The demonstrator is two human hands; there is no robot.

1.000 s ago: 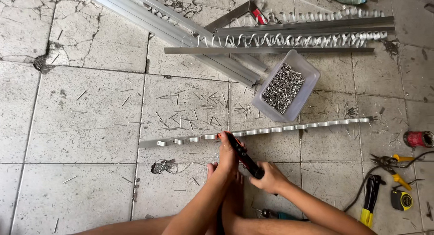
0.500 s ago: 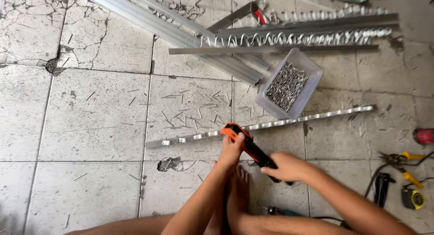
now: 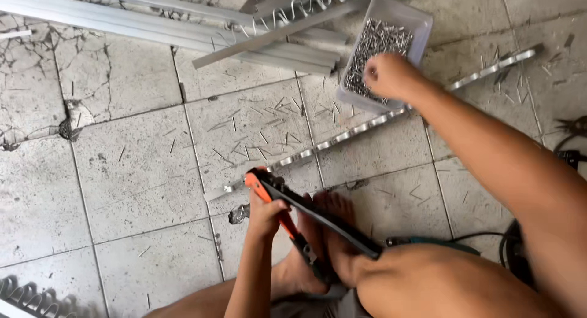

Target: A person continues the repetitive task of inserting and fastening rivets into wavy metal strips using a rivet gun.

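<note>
My left hand [image 3: 266, 217] grips a hand riveter [image 3: 318, 217] with black and orange handles, its head near the left end of a long aluminium strip [image 3: 367, 122] lying on the floor tiles. My right hand [image 3: 388, 76] reaches into a clear plastic tub [image 3: 416, 21] full of small metal rivets [image 3: 376, 43], fingers closed over them. My bare feet [image 3: 324, 238] rest under the riveter's handles.
Long aluminium profiles [image 3: 183, 27] and a rail with wire loops [image 3: 293, 9] lie at the top. Spent rivet pins [image 3: 244, 134] litter the cracked tiles. A cable and a teal tool [image 3: 440, 241] lie by my leg. More wire loops [image 3: 30, 296] show bottom left.
My right hand let go of the riveter handle and moved up into the rivet tub. The view shifted closer and leftward; my left hand keeps the riveter.
</note>
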